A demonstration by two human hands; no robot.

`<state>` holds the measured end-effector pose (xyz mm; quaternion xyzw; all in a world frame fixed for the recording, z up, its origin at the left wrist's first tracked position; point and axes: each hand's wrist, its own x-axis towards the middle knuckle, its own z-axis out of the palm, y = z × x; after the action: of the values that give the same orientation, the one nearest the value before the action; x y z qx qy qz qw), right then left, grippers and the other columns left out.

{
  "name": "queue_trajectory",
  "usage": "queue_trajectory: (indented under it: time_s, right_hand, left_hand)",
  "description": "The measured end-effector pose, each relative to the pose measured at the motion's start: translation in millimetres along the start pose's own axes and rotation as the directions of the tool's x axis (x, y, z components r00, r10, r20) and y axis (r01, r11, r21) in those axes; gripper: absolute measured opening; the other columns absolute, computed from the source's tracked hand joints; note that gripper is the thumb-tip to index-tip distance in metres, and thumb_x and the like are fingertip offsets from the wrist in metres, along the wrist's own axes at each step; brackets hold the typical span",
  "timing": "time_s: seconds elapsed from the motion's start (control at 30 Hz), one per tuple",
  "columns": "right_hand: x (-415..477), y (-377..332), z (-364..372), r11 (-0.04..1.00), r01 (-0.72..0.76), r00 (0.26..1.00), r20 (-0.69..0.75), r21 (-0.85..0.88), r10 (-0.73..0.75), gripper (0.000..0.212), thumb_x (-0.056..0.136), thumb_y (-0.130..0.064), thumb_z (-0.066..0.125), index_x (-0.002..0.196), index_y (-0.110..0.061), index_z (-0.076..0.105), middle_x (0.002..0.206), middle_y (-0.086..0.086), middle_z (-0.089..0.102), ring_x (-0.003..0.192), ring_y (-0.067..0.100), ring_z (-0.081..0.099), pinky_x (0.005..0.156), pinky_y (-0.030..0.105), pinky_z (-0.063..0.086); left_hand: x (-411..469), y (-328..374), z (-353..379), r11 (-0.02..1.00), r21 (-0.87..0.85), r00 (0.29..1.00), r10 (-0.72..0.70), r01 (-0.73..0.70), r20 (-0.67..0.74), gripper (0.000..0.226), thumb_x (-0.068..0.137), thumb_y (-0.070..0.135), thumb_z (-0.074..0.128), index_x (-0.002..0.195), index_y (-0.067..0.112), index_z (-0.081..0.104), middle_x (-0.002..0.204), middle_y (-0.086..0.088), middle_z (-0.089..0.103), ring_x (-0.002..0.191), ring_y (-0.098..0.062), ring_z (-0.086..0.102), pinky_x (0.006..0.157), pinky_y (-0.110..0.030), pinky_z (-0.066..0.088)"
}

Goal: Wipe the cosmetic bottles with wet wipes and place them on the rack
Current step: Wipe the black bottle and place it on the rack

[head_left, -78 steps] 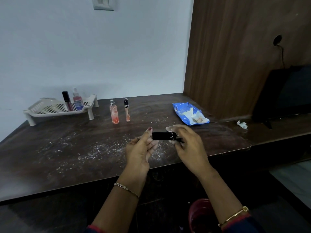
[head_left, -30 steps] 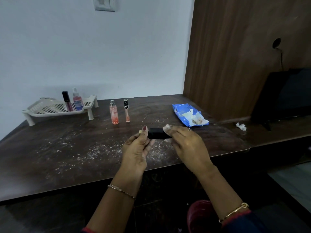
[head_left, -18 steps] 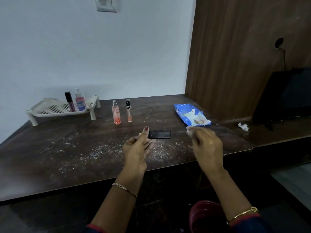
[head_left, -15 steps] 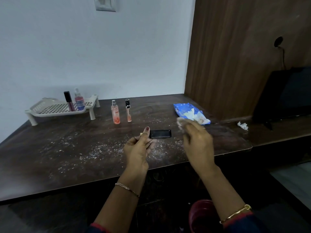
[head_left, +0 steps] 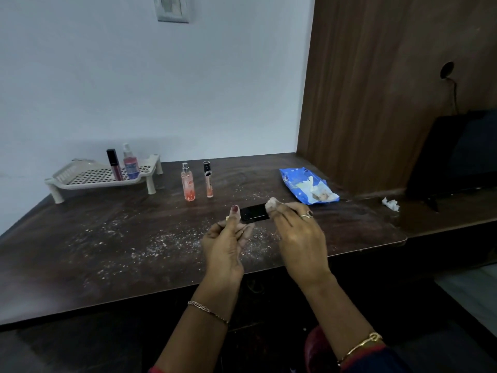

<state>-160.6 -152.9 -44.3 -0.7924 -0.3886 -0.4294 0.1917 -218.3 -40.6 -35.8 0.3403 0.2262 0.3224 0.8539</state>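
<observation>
My left hand (head_left: 227, 238) pinches the left end of a small black cosmetic bottle (head_left: 253, 212), held level above the dark table (head_left: 107, 251). My right hand (head_left: 297, 232) grips a crumpled white wet wipe (head_left: 271, 203) and presses it against the bottle's right end. A peach spray bottle (head_left: 188, 182) and a slim black-capped tube (head_left: 208, 179) stand upright on the table behind. The white perforated rack (head_left: 88, 177) at the back left holds a dark lip-gloss tube (head_left: 114, 164) and a pink spray bottle (head_left: 130, 162).
A blue wet-wipe pack (head_left: 306, 186) lies open at the back right. A used wipe (head_left: 390, 204) lies further right, near a dark screen (head_left: 457, 154). White specks cover the table's middle. A wooden panel (head_left: 376, 90) rises on the right.
My right hand drew away to the right with the wipe, then came back onto the bottle's right end. My left hand kept hold of the bottle throughout.
</observation>
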Motion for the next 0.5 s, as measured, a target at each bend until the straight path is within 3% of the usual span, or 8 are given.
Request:
queue_trajectory:
  time_s: [0.13,0.2,0.3,0.4,0.5]
  right_hand:
    - [-6,22,2,0.974,-0.213,0.977,0.011,0.078,0.213,0.042,0.075,-0.004,0.04,0.104,-0.007,0.07,0.106,0.002,0.072,0.093,0.026,0.063,0.084,0.029,0.049]
    - [-2,16,0,0.961,-0.237,0.97,-0.017,0.142,0.242,0.043,0.075,-0.001,0.04,0.106,-0.007,0.069,0.109,0.003,0.07,0.096,0.027,0.064,0.09,0.027,0.045]
    - [13,-20,-5,0.971,-0.123,0.99,-0.039,0.206,0.133,0.035,0.081,-0.005,0.046,0.107,-0.007,0.068,0.108,0.005,0.068,0.098,0.025,0.062,0.086,0.029,0.048]
    - [20,-51,-3,0.989,-0.029,1.0,0.009,0.142,0.028,0.032,0.085,-0.014,0.045,0.107,-0.009,0.067,0.099,0.005,0.066,0.09,0.024,0.062,0.067,0.032,0.054]
    - [15,-51,2,0.993,0.05,0.999,0.016,0.107,-0.052,0.031,0.086,-0.013,0.046,0.106,-0.007,0.068,0.097,0.006,0.067,0.09,0.026,0.063,0.066,0.034,0.055]
  left_hand:
    - [4,9,-8,0.998,0.033,0.999,0.048,-0.048,0.0,0.024,0.08,0.012,0.071,0.063,0.009,0.054,0.053,-0.006,0.063,0.053,-0.015,0.066,0.055,-0.023,0.058]
    - [6,12,-6,0.995,0.049,0.997,0.083,-0.083,0.004,0.023,0.079,0.012,0.071,0.064,0.009,0.055,0.055,-0.007,0.063,0.053,-0.014,0.066,0.058,-0.025,0.059]
    - [4,10,1,0.99,0.065,0.992,0.124,-0.125,0.016,0.022,0.079,0.012,0.071,0.065,0.01,0.055,0.06,-0.008,0.062,0.051,-0.012,0.063,0.058,-0.025,0.059]
    - [1,10,3,0.989,0.04,0.989,0.141,-0.142,0.037,0.02,0.081,0.013,0.07,0.066,0.008,0.057,0.057,-0.003,0.065,0.051,-0.011,0.063,0.053,-0.021,0.055]
    - [1,16,-5,0.99,0.014,0.99,0.14,-0.14,0.028,0.021,0.082,0.012,0.069,0.066,0.007,0.057,0.056,-0.003,0.066,0.052,-0.011,0.063,0.053,-0.021,0.055]
